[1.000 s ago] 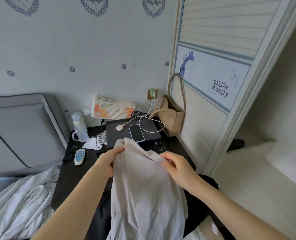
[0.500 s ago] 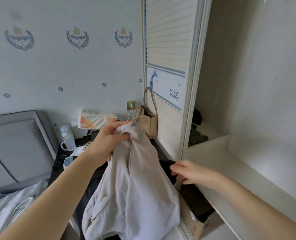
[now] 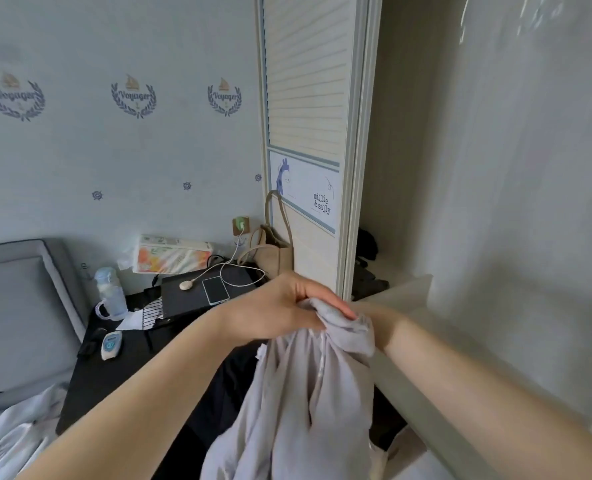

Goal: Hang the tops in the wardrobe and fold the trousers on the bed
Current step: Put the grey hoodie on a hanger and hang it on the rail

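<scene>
A pale grey top (image 3: 305, 410) hangs bunched from my left hand (image 3: 280, 306), which grips its upper end in front of the open wardrobe (image 3: 408, 168). My right wrist (image 3: 388, 323) reaches in from the lower right to the same bunched end. The right hand itself is hidden behind the cloth and my left hand. A black garment (image 3: 225, 393) lies below the top. White bedding (image 3: 7, 441) on the bed shows at the lower left.
The louvred wardrobe door (image 3: 305, 98) stands left of the opening, and a pale shelf edge (image 3: 408, 289) runs below my right arm. Dark clothes (image 3: 367, 244) lie deep inside. A black nightstand (image 3: 114, 375) carries a phone, bottle and tissue pack. A cardboard box (image 3: 405, 452) sits low.
My left hand has carried the top rightward to the wardrobe opening. My right hand, free and apart half a second ago, has come up behind the bunched end of the top.
</scene>
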{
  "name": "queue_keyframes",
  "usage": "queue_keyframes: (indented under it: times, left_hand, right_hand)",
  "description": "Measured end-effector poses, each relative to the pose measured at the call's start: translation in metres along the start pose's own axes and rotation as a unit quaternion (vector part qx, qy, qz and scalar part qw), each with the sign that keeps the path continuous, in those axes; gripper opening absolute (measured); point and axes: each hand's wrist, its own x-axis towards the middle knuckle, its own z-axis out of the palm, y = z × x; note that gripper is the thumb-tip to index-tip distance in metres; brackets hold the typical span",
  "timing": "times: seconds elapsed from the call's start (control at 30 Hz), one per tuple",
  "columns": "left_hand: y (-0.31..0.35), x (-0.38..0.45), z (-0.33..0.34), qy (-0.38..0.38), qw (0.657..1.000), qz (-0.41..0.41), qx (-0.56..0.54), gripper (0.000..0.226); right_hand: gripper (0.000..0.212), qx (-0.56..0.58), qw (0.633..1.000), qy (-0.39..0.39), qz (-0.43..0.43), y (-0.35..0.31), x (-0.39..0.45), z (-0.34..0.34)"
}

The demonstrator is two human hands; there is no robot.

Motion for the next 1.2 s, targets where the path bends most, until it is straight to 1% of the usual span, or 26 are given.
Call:
queue_keyframes:
  times: [0.03,0.07,0.1,0.13,0.2,0.27,0.3,0.33,0.37,0.4,0.47,0.5,0.53,0.57,0.63,0.7,0.73,0.77,0.8,0.83,0.9,0.97,1.03,1.1,1.17,1.2]
  left_hand:
    - [-0.006,-0.002,0.002,-0.012,1.0,-0.001,0.011,0.038]
    - [-0.011,-0.004,0.003,-0.027,0.999,-0.006,0.029,0.037]
    - [-0.015,-0.006,0.003,-0.046,0.997,-0.012,0.057,0.036]
    - [-0.02,-0.008,0.003,-0.067,0.993,-0.022,0.09,0.037]
    - [-0.027,-0.012,-0.002,-0.107,0.984,-0.077,0.119,0.046]
    - [-0.03,-0.015,-0.009,-0.152,0.971,-0.167,0.08,0.053]
    - [-0.03,-0.016,-0.013,-0.165,0.963,-0.202,0.063,0.05]
    - [-0.032,-0.015,-0.018,-0.164,0.959,-0.222,0.067,0.041]
    - [-0.037,-0.012,-0.022,-0.135,0.96,-0.23,0.083,0.03]
    - [-0.047,-0.008,-0.027,-0.078,0.964,-0.234,0.104,0.021]
    - [-0.071,0.003,-0.035,0.03,0.96,-0.229,0.158,0.016]
    - [-0.083,0.01,-0.036,0.058,0.958,-0.218,0.176,0.021]
    - [-0.092,0.016,-0.034,0.072,0.959,-0.212,0.174,0.037]
    - [-0.101,0.023,-0.03,0.075,0.965,-0.206,0.145,0.056]
    - [-0.111,0.039,-0.017,0.097,0.974,-0.195,0.058,0.084]
    - [-0.117,0.056,-0.006,0.116,0.972,-0.197,-0.045,0.108]
    - [-0.12,0.065,-0.001,0.114,0.969,-0.198,-0.092,0.118]
    - [-0.121,0.07,0.002,0.109,0.964,-0.207,-0.123,0.122]
    - [-0.121,0.076,0.006,0.093,0.964,-0.207,-0.138,0.116]
    - [-0.12,0.079,0.01,0.067,0.967,-0.201,-0.141,0.104]
    - [-0.114,0.084,0.02,0.009,0.973,-0.184,-0.142,0.074]
    - [-0.11,0.09,0.024,-0.006,0.973,-0.172,-0.154,0.052]
    - [-0.102,0.094,0.016,0.036,0.965,-0.186,-0.182,0.044]
    - [-0.09,0.096,-0.003,0.089,0.95,-0.195,-0.225,0.036]
    - [-0.069,0.098,-0.03,0.118,0.939,-0.174,-0.272,0.029]
    - [-0.057,0.099,-0.044,0.129,0.94,-0.156,-0.277,0.026]
  right_hand:
    - [0.019,0.001,0.999,-0.028,-0.017,-0.006,0.006,0.004]
    - [0.012,0.009,0.991,-0.116,0.07,-0.025,0.008,0.001]
    - [0.006,0.017,0.977,-0.171,0.124,-0.036,0.014,-0.009]
    - [0.012,0.049,0.976,-0.173,0.12,-0.046,0.018,-0.019]
    - [0.027,0.131,0.976,-0.165,0.053,-0.065,0.024,-0.035]
    - [0.03,0.154,0.971,-0.184,-0.005,-0.084,0.016,-0.049]
    - [0.03,0.174,0.966,-0.191,-0.016,-0.094,0.012,-0.055]
    - [0.03,0.188,0.962,-0.196,-0.026,-0.101,0.013,-0.062]
    - [0.031,0.193,0.961,-0.193,-0.032,-0.107,0.012,-0.067]
    - [0.032,0.204,0.959,-0.194,-0.044,-0.112,0.01,-0.07]
    - [0.032,0.216,0.956,-0.189,-0.06,-0.121,0.003,-0.074]
    - [0.032,0.222,0.956,-0.18,-0.07,-0.126,-0.001,-0.077]
    - [0.032,0.233,0.953,-0.177,-0.079,-0.13,-0.003,-0.08]
    - [0.032,0.245,0.951,-0.172,-0.083,-0.134,-0.006,-0.084]
    - [0.032,0.26,0.947,-0.161,-0.099,-0.139,-0.009,-0.092]
    - [0.032,0.268,0.946,-0.145,-0.111,-0.143,-0.014,-0.1]
    - [0.032,0.267,0.946,-0.141,-0.118,-0.143,-0.016,-0.106]
    - [0.033,0.264,0.947,-0.138,-0.122,-0.143,-0.018,-0.111]
    - [0.033,0.263,0.947,-0.134,-0.126,-0.144,-0.02,-0.116]
    - [0.033,0.258,0.95,-0.124,-0.128,-0.145,-0.022,-0.121]
    - [0.033,0.247,0.955,-0.095,-0.134,-0.145,-0.025,-0.132]
    - [0.033,0.231,0.962,-0.061,-0.135,-0.144,-0.028,-0.143]
    - [0.035,0.201,0.971,0.005,-0.132,-0.142,-0.033,-0.156]
    - [0.032,0.135,0.977,0.112,-0.124,-0.133,-0.031,-0.171]
    - [0.025,0.056,0.971,0.207,-0.103,-0.119,-0.027,-0.183]
    - [0.026,0.013,0.968,0.234,-0.091,-0.11,-0.024,-0.187]
